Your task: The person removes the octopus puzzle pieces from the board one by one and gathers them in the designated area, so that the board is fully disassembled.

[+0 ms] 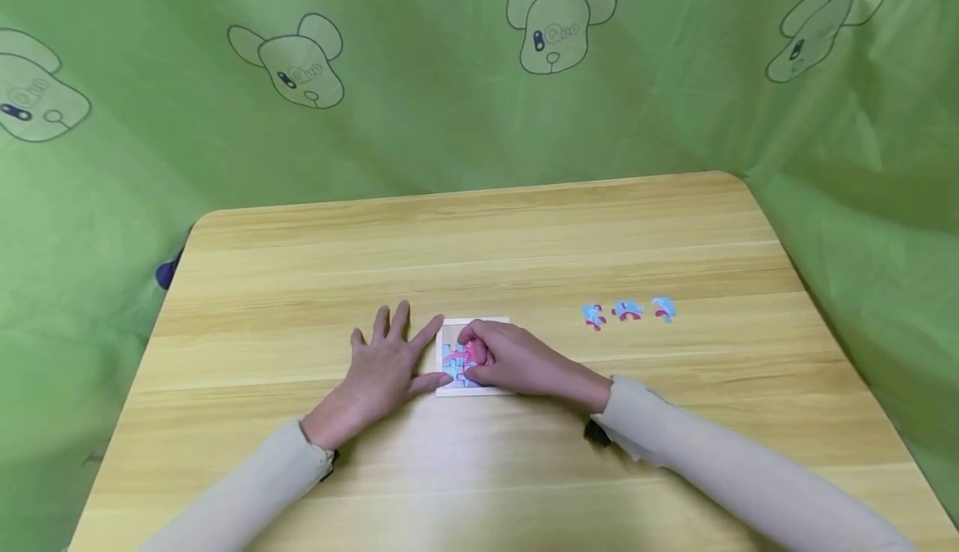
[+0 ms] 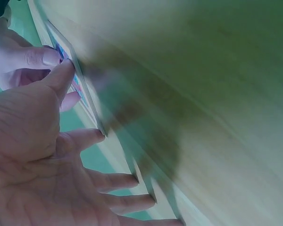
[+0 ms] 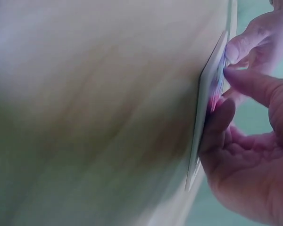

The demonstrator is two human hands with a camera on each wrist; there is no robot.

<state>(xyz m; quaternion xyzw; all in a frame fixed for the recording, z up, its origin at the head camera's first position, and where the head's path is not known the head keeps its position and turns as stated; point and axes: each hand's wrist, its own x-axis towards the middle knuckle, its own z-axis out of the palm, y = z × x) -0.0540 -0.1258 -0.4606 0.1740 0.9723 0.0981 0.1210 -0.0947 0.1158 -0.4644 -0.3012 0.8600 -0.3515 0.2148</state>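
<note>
A small jigsaw puzzle frame (image 1: 439,356) with a pale rim lies on the table, partly filled with blue and pink pieces (image 1: 454,362). My left hand (image 1: 384,369) is spread flat at its left side. The left thumb (image 2: 61,77) rests on the near part of the rim and the index fingertip reaches the far left corner. Over the right half of the frame, my right hand (image 1: 520,359) has curled fingers, and its thumb and index finger pinch a pink and blue puzzle piece (image 3: 213,100). That hand hides the right part of the frame.
To the right on the wooden table (image 1: 315,261) lie three loose puzzle pieces in a row: a left one (image 1: 593,315), a middle one (image 1: 627,310) and a right one (image 1: 663,309). Green fabric (image 1: 434,119) with printed animal heads hangs around the table's far and side edges.
</note>
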